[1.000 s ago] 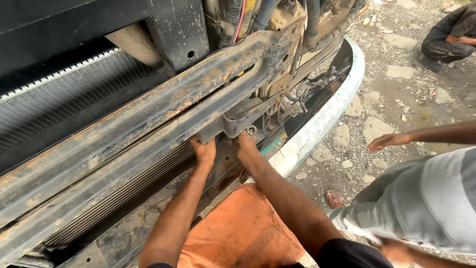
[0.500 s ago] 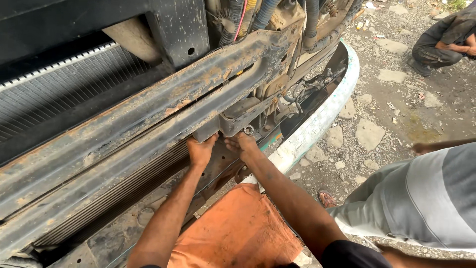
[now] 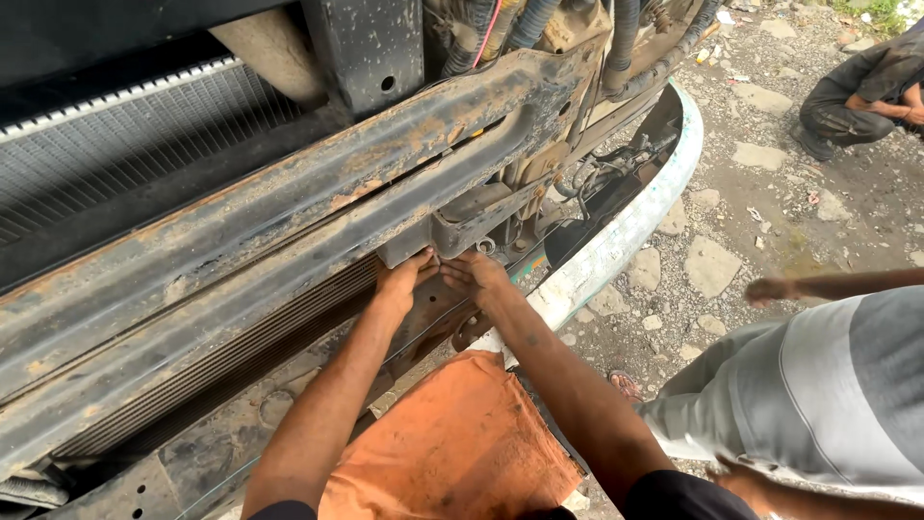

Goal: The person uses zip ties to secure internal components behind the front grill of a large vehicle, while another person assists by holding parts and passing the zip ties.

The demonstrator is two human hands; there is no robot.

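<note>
At the bottom of the frame an orange cloth [image 3: 452, 443] covers your lap. Above it, both your arms reach to centre frame, where your left hand [image 3: 404, 279] and right hand [image 3: 478, 274] press curled fingertips against the underside of a grey bracket [image 3: 452, 231] on the rusty beam [image 3: 289, 221] (whether they pinch anything is hidden). Flaking metal edges could cut your fingers if a hand slips. Upper left, a finned radiator [image 3: 125, 135]; right, a pale curved bumper [image 3: 626, 231], stony ground [image 3: 751, 193] and a bystander's striped sleeve [image 3: 828, 385].

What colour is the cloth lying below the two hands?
Orange cloth, with dirty smudges; the head view shows it.
</note>
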